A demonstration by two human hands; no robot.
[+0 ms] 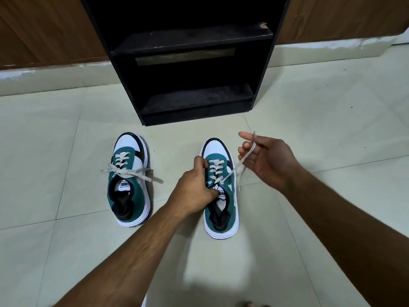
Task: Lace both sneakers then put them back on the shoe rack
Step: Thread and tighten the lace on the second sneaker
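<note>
Two teal, white and black sneakers stand on the floor, toes toward the rack. The left sneaker [130,180] is laced, its loose cream lace ends spread out to both sides. My left hand [194,185] grips the left side of the right sneaker [221,196] at its eyelets and tongue. My right hand [265,160] is raised to the right of that shoe and pinches the right sneaker's lace [241,161], which runs taut from a top eyelet up to my fingers.
A black shoe rack [190,63] with two bare shelves stands just behind the sneakers. Pale floor tiles [66,251] surround the shoes. Brown wooden panels [44,29] with a white skirting line the wall.
</note>
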